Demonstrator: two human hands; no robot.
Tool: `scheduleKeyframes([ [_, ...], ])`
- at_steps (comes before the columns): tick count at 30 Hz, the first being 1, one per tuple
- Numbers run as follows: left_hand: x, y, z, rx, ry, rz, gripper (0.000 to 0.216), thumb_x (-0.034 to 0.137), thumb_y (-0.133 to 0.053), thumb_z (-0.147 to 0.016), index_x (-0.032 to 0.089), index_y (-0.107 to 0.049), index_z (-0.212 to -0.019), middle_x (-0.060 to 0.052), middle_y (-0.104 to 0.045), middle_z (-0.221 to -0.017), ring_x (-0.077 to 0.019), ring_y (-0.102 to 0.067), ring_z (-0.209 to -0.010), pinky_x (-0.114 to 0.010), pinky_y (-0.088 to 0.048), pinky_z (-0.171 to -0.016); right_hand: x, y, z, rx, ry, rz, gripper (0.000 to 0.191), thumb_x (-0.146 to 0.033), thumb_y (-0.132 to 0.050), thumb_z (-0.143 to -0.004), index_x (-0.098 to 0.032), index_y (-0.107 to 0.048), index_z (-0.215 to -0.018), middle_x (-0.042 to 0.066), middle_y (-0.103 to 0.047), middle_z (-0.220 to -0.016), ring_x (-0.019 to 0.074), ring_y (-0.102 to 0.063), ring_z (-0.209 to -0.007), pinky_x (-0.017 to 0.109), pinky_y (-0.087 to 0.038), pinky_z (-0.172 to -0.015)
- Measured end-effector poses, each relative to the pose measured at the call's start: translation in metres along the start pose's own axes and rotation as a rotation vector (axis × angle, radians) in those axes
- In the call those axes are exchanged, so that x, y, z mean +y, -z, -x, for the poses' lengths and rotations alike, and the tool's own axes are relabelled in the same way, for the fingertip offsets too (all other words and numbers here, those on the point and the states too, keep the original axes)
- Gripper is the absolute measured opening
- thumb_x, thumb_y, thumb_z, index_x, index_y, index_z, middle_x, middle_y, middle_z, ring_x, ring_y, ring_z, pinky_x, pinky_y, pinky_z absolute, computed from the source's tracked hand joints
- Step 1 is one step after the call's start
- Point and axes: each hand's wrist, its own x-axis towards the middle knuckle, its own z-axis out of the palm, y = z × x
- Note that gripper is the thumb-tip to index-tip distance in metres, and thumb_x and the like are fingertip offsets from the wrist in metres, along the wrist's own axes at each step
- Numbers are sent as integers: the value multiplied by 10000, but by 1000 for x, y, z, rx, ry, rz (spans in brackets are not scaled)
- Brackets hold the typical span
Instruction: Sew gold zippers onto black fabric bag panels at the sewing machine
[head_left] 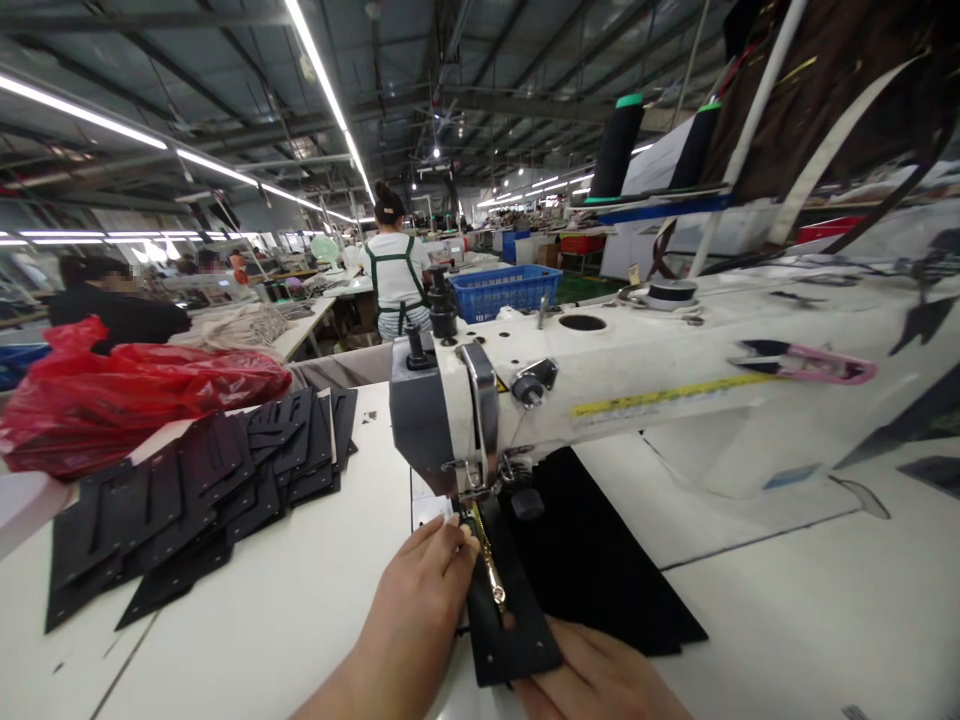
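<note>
Zipper panel point(510, 625) lay on table point(262, 600) under presser foot point(474, 492). Left hand point(424, 600) pressed it, fingers flat, gripping nothing; right hand point(600, 682) rested on its near end (grip unclear, cropped). Fingertips point(459, 532) sat close to the foot: a slip could nick them.

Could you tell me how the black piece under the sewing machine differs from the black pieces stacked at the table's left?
The piece at the machine is a single strip carrying a gold zipper; the stacked pieces overlap in a fanned row and show no zipper. The left hand and right hand press the piece at the machine; nobody touches the stacked pieces. Both are black and flat.
</note>
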Motion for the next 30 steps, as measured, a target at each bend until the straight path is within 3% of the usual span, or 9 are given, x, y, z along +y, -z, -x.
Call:
scheduleKeyframes([
  [5, -2, -3, -1, -63, 79, 95, 160, 80, -456, -849, 119, -569, -956, -105, -597, -891, -232, -588, -870, -387, -545, -764, 5, -2, -9, 17, 11, 24, 357, -21, -357, -839, -151, -614, -629, 21, -642, -593, 135, -608, -556, 211, -515, -530],
  [15, -7, -8, 4, -125, 172, 101, 288, 18, -467, -780, 143, -552, -1025, -112, -591, -1018, -228, -581, -966, -383, -526, -826, 13, -5, -9, -92, -17, -57, 373, -46, -309, -872, -144, -635, -719, 38, -625, -628, 151, -580, -605, 242, -482, -562],
  [19, -4, -4, 5, -192, 176, 78, 389, 6, -486, -712, 114, -550, -1080, -151, -578, -1122, -267, -536, -1080, -430, -473, -918, 17, 3, -14, -115, -86, -119, 272, -127, -355, -892, -135, -627, -878, 60, -645, -782, 180, -575, -756, 289, -481, -680],
  [24, 9, 8, 10, -225, 169, 84, 378, 136, -508, -781, 112, -533, -1158, -167, -555, -1193, -291, -495, -1142, -492, -412, -970, 32, 1, -34, -360, -252, -124, 165, -112, -499, -778, -147, -594, -908, 89, -596, -960, 213, -537, -859, 354, -451, -751],
  [27, 12, 9, 15, -215, 175, 94, 401, 145, -515, -760, 107, -538, -1158, -167, -553, -1197, -290, -489, -1146, -501, -396, -980, 42, -3, -51, -552, -235, -181, 164, -114, -544, -720, -142, -576, -879, 78, -601, -910, 209, -548, -871, 327, -439, -775],
  [30, 12, 4, 18, -193, 214, 128, 475, 98, -531, -649, 99, -560, -1123, -163, -568, -1166, -295, -488, -1135, -493, -380, -995, 50, -5, -61, -616, -203, -224, 148, -90, -539, -701, -135, -572, -838, 68, -624, -827, 198, -581, -781, 289, -451, -705],
])
